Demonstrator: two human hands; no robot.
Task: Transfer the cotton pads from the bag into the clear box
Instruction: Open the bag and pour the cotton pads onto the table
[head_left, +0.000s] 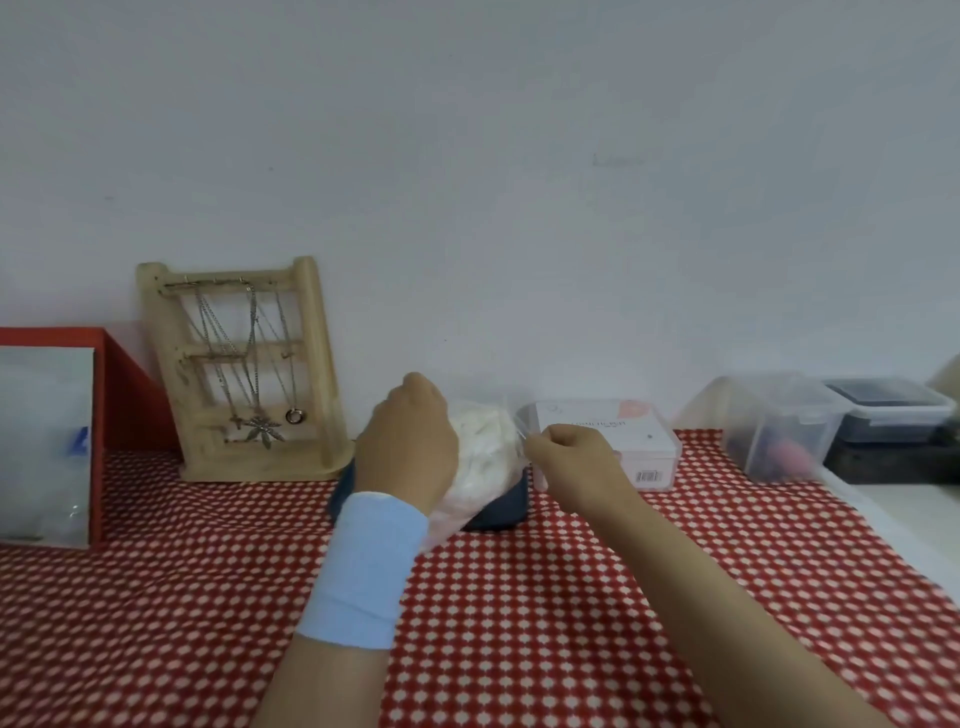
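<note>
A clear plastic bag (485, 452) full of white cotton pads sits near the back of the table, partly on a dark blue object (498, 512). My left hand (408, 441), with a light blue wristband, grips the bag's left side. My right hand (576, 462) pinches the bag's upper right edge between thumb and fingers. Just behind my right hand lies a clear box (623, 441) with a white and pink label; its lid looks closed. The bag's lower part is hidden behind my left hand.
A wooden jewellery stand (244, 369) with hanging necklaces leans on the wall at left. A red box (119, 395) holding plastic packets stands far left. Clear storage bins (779, 426) and a dark-lidded container (888, 410) sit at right. Red patterned cloth (519, 597) covers the table.
</note>
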